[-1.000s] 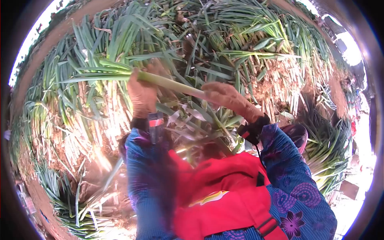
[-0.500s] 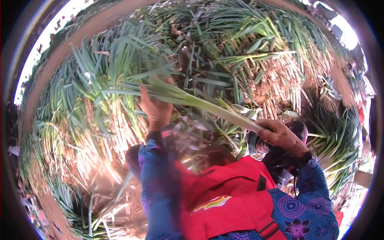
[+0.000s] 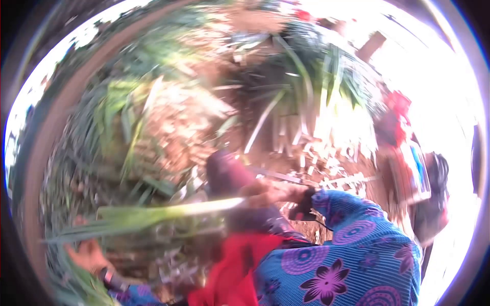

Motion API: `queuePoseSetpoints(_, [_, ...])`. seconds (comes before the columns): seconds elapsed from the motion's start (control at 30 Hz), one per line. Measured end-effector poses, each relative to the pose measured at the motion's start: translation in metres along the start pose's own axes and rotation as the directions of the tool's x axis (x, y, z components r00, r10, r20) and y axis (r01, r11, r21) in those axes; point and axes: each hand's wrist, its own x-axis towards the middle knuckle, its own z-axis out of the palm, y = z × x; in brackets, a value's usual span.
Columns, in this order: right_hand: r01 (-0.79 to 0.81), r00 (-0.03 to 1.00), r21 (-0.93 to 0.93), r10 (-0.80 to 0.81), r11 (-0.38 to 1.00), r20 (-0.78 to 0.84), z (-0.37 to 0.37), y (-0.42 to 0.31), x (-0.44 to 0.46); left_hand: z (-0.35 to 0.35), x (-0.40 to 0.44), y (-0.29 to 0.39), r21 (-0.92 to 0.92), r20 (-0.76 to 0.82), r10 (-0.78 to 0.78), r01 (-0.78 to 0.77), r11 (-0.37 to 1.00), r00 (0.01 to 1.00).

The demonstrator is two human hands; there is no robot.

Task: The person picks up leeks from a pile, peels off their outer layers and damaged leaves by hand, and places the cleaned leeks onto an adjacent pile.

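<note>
The right hand (image 3: 274, 193) pinches the leek (image 3: 196, 207) by its pale end — its stalk extends leftward from those fingers, leaves passing beside the left hand (image 3: 91, 256) — whose blurred fingers may be spread or closed; I cannot tell.

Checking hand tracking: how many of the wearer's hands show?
2: right hand near centre, holding the stalk by its pale end; left hand lower left, blurred, near its leaves.

The white end of the leek (image 3: 209, 206) is seen as smooth and faintly glossy; the finish of its leaves (image 3: 122, 223) is lost to blur. The blue sleeve (image 3: 347, 204) is made of finely ribbed, printed, matt cloth. Matt cloth is also seen in the red apron (image 3: 229, 270).
</note>
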Motion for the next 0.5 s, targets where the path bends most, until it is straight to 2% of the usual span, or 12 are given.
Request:
queuePoseSetpoints(0.07, [-0.024, 0.997, 0.163, 0.035, 0.986, -0.064, -0.008, 0.002, -0.020, 0.055, 0.015, -0.001, 0.014, 0.051, 0.051, -0.052, 0.999, 0.997])
queuePoseSetpoints(0.13, [0.033, 0.980, 0.259, 0.021, 0.965, -0.200, -0.016, 0.002, -0.041, 0.128, -0.008, -0.017, 0.057, 0.091, 0.135, -0.140, 0.988, 0.987])
queuePoseSetpoints(0.2, [0.090, 0.951, 0.314, 0.012, 0.945, -0.308, -0.030, 0.002, -0.060, 0.181, -0.019, -0.035, 0.045, 0.286, 0.132, -0.151, 0.988, 0.949])
queuePoseSetpoints(0.27, [0.136, 0.869, 0.478, 0.127, 0.868, -0.478, -0.042, -0.001, -0.078, 0.209, -0.031, -0.056, 0.061, 0.436, 0.103, -0.144, 0.988, 0.894])
queuePoseSetpoints(0.33, [0.287, 0.758, 0.381, 0.034, 0.879, -0.651, -0.072, 0.000, -0.090, 0.227, -0.043, -0.080, 0.115, 0.546, 0.049, -0.133, 0.984, 0.836])
queuePoseSetpoints(0.37, [0.287, 0.770, 0.321, -0.018, 0.903, -0.638, -0.081, 0.007, -0.096, 0.234, -0.047, -0.085, 0.158, 0.546, 0.041, -0.151, 0.976, 0.837])
queuePoseSetpoints(0.4, [0.382, 0.612, 0.508, 0.200, 0.772, -0.765, -0.081, -0.018, -0.097, 0.227, -0.039, -0.087, 0.232, 0.601, -0.007, -0.166, 0.958, 0.799])
queuePoseSetpoints(0.47, [0.408, 0.592, 0.330, 0.029, 0.851, -0.806, -0.146, 0.001, -0.118, 0.210, -0.019, -0.091, 0.376, 0.694, -0.122, -0.213, 0.902, 0.709])
queuePoseSetpoints(0.5, [0.478, 0.615, 0.338, -0.034, 0.811, -0.788, -0.178, 0.014, -0.130, 0.204, -0.024, -0.097, 0.397, 0.632, -0.131, -0.174, 0.901, 0.764])
